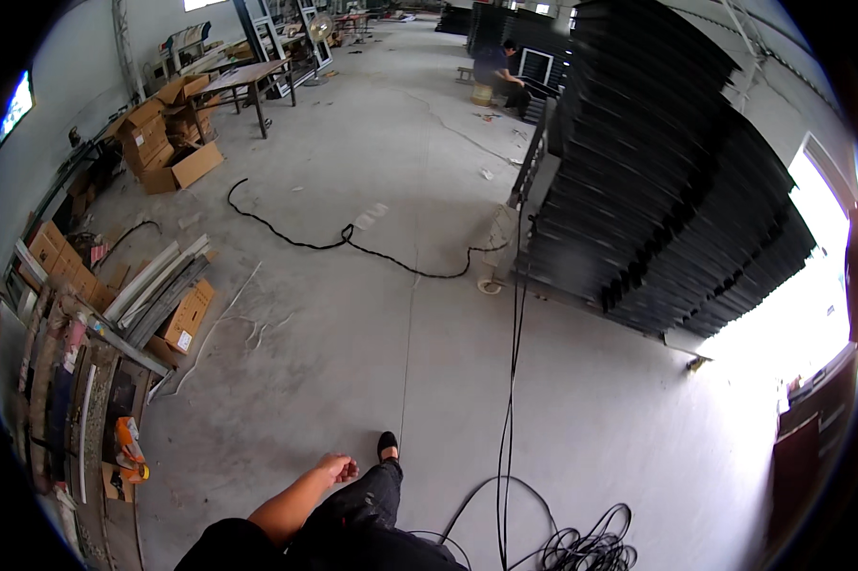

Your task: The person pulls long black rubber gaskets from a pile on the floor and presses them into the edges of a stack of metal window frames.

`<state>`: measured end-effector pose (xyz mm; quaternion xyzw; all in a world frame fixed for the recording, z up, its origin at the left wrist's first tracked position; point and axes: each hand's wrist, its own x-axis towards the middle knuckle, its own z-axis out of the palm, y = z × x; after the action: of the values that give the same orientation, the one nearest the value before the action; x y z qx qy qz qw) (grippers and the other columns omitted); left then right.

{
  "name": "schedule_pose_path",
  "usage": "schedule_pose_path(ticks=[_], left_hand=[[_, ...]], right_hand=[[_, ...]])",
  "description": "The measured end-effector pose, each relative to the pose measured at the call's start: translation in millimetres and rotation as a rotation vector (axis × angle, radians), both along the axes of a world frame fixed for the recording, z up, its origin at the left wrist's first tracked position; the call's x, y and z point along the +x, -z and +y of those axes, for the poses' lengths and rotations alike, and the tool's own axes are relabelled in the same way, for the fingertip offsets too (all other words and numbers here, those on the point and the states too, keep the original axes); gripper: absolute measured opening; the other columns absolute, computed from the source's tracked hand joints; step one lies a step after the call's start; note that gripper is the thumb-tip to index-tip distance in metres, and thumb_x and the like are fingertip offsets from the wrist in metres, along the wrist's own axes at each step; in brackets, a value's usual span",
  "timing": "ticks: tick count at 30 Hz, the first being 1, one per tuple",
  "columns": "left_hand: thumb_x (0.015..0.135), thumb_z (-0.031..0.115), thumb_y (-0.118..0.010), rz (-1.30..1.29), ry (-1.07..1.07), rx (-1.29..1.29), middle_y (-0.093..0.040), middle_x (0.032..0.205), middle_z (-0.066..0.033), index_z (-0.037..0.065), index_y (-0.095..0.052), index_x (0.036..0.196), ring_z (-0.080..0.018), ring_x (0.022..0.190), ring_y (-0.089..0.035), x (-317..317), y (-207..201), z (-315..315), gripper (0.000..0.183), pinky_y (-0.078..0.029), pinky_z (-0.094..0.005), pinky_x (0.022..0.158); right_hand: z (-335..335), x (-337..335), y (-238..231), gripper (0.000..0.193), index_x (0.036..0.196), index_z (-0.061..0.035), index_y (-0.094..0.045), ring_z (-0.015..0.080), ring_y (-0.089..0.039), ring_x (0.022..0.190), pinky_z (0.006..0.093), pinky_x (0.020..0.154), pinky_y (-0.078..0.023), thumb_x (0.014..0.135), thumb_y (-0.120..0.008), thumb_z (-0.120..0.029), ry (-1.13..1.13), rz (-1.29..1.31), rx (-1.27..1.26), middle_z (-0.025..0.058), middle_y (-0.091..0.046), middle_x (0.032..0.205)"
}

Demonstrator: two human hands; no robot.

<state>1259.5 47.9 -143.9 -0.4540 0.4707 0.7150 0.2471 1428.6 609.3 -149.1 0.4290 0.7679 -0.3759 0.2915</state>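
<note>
My left hand (338,468) is in front of my left thigh, its fingers loosely curled inward, and nothing shows in it. It hangs above the grey concrete floor, close to my dark trousers (372,497) and a black shoe (387,443). My right hand is out of the picture. Beyond my feet a twisted black cable (405,264) with a knot in it lies across the floor. Two thin black cords (512,381) run from the tall stack down to a tangled black coil (595,544) at the lower right.
A tall stack of black panels (648,181) stands at the right, beside a bright doorway (800,276). Open cardboard boxes (153,143), a wooden table (248,76) and piled metal profiles (162,295) line the left. Another person (501,71) sits low near the back.
</note>
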Motion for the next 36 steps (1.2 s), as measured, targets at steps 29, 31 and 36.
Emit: schedule_pose_path(ticks=[29, 31, 36], left_hand=[[0.083, 0.005, -0.047, -0.451, -0.827, -0.309, -0.057, 0.069, -0.0151, 0.002, -0.054, 0.085, -0.0264, 0.055, -0.057, -261.2, 31.3, -208.8, 0.008, -0.046, -0.0383, 0.044], [0.082, 0.01, -0.053, -0.329, -0.62, -0.242, -0.063, 0.076, -0.013, 0.003, -0.055, 0.089, -0.024, 0.068, -0.063, -338.7, -9.3, -212.7, 0.011, -0.052, -0.0346, 0.058], [0.081, 0.021, -0.051, -0.218, 0.081, -0.709, -0.066, 0.081, -0.0082, 0.003, -0.063, 0.087, -0.0217, 0.077, -0.063, -480.7, 26.2, -218.8, 0.023, -0.048, -0.0353, 0.069]], right_hand=[[-315.3, -824.6, 69.7, 0.022, 0.085, -0.0007, -0.063, 0.018, -0.063, 0.061, 0.0324, 0.056, -0.052, 0.081, -0.057, -0.021, -0.849, 0.182, -0.166, 0.0095, -0.064, 0.069], [-342.0, -881.0, 59.1, 0.025, 0.082, -0.0016, -0.065, 0.0179, -0.063, 0.061, 0.0324, 0.059, -0.051, 0.079, -0.056, -0.025, -0.986, 0.257, -0.063, 0.0089, -0.065, 0.068], [-445.4, -1003.2, -9.7, 0.029, 0.086, -0.0009, -0.064, 0.0175, -0.064, 0.064, 0.0312, 0.063, -0.049, 0.08, -0.055, -0.027, -0.933, 0.303, -0.146, 0.0088, -0.065, 0.069]])
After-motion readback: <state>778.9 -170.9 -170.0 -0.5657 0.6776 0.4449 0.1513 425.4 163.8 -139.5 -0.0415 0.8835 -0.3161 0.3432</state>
